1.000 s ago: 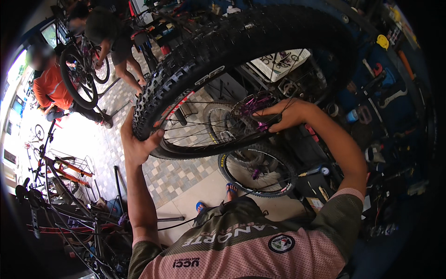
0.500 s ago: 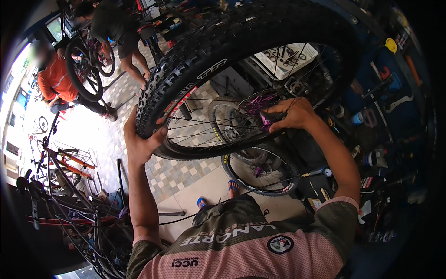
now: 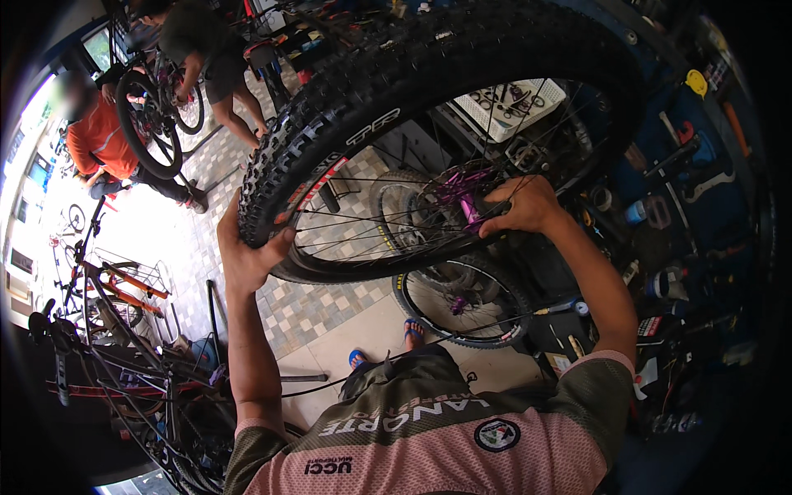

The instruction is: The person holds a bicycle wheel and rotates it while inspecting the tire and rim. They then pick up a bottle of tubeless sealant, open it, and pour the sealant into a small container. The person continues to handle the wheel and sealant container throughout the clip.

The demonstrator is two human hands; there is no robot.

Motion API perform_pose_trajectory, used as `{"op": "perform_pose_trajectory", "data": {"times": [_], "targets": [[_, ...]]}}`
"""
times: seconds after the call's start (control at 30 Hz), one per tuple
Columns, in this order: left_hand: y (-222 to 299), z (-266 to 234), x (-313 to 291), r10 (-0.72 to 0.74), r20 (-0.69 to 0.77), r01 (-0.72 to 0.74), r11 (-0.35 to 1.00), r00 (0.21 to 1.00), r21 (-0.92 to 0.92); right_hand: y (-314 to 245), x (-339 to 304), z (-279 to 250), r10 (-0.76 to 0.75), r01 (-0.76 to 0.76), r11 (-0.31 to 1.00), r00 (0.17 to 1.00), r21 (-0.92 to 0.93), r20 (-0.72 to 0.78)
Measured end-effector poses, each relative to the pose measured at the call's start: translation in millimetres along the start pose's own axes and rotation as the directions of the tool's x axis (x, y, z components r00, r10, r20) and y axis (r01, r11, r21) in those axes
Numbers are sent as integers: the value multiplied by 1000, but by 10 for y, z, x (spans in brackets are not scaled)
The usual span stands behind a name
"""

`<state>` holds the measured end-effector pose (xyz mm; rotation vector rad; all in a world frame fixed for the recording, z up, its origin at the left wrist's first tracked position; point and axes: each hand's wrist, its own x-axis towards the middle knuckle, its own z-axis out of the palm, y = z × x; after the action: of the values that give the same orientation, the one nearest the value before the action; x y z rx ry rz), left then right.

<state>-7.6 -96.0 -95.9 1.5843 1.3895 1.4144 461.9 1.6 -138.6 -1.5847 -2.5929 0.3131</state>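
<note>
A bicycle wheel with a knobby black tyre is held up tilted before me. My left hand grips its near left edge, the thumb over the tyre by the rim and the fingers behind. At the wheel's middle is a purple hub with thin black spokes around it. My right hand is closed at the hub's right end, thumb below and fingers above, around a dark part there. The fingers partly hide that part, so its exact kind does not show.
Another wheel lies below, near my feet. A white basket of small parts stands beyond the wheel. Tools, including a wrench, lie at right. Bicycle frames stand at left. Two people are by a bicycle at far left.
My right hand has shifted slightly at the hub, and more of the purple hub shows. The wheel and my left hand have barely moved. One person in the background has moved an arm.
</note>
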Motion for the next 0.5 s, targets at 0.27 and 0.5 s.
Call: {"op": "perform_pose_trajectory", "data": {"times": [0.27,0.5], "targets": [[-75,-30,23,3,-23,-3,1000,1000,13,-207,106,-279,18,-4,999,963,-51,269],[-97,-32,-33,-4,-12,4,1000,1000,13,-166,264,-317,-106,0,980,845,198,524]]}}
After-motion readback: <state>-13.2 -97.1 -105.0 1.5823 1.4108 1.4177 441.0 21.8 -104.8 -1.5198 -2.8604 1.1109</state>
